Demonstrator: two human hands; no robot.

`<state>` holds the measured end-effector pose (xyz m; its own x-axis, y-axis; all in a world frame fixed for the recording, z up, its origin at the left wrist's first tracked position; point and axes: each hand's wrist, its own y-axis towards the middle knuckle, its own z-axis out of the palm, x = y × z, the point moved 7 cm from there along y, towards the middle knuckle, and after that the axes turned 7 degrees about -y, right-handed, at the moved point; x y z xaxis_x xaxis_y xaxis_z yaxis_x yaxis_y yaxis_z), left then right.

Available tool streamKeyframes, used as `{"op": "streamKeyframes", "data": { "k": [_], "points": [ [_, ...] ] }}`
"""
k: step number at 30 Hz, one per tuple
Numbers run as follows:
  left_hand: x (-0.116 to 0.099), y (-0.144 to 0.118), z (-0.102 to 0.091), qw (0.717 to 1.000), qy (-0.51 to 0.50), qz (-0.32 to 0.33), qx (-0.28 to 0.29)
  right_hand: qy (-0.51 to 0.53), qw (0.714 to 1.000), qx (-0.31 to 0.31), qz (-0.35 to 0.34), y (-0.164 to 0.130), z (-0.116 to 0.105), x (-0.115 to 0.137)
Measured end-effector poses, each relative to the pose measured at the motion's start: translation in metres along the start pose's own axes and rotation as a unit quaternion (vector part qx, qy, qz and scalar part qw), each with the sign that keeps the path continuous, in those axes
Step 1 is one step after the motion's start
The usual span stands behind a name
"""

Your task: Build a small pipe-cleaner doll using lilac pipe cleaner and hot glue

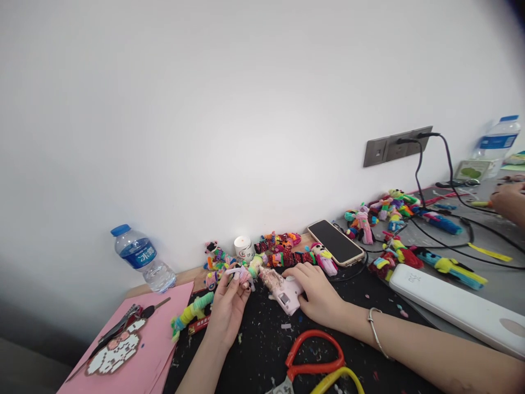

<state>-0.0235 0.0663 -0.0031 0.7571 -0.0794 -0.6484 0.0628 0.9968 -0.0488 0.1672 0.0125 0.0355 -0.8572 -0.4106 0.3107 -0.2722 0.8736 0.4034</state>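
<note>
Orange-handled scissors (314, 358) and a yellow-handled pair (338, 380) lie at the near edge of a black work mat (254, 350) flecked with scraps. Just beyond them, the left hand (227, 306) pinches a small pink-and-white pipe-cleaner figure (241, 272) between fingertips closed on it, while the right hand (318, 293), a thin bangle (374, 331) at its wrist, rests with fingers curled over a pale pink glue gun (283, 293) lying on the mat, its nozzle toward the figure. A green-and-yellow pipe-cleaner figure (191, 314) lies just beside the left hand. Behind the hands, a row of bright pipe-cleaner dolls (281, 251) stands along the white wall, near a small white jar (244, 247) and a phone (335, 242) lying face up. To the left, a water bottle (141, 257) stands behind pink paper sheets (162, 320) carrying a bead-pattern piece (115, 353) and pliers (118, 328). To the right, a white power bank (455, 303) lies on the grey table, black cables (447, 164) run from a wall socket (396, 145), more dolls (394, 210) are heaped, and another person's hand (508, 201) shows at the frame's edge near a 2nd bottle (496, 139).
</note>
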Motion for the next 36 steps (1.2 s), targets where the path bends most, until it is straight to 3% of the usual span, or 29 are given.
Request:
{"op": "streamKeyframes", "data": {
  "k": [8, 15, 36],
  "points": [
    [0.008, -0.007, 0.01, 0.999, 0.011, -0.044, 0.03, 0.116, 0.991, -0.062, 0.008, 0.001, 0.0, -0.01],
    [0.015, -0.012, 0.014, 0.996, 0.036, -0.068, 0.054, 0.198, 0.979, -0.049, 0.004, 0.001, 0.001, -0.008],
    [0.018, -0.016, 0.02, 0.992, 0.053, -0.085, 0.082, 0.232, 0.971, -0.038, -0.04, -0.002, -0.011, 0.005]
  ]
}}
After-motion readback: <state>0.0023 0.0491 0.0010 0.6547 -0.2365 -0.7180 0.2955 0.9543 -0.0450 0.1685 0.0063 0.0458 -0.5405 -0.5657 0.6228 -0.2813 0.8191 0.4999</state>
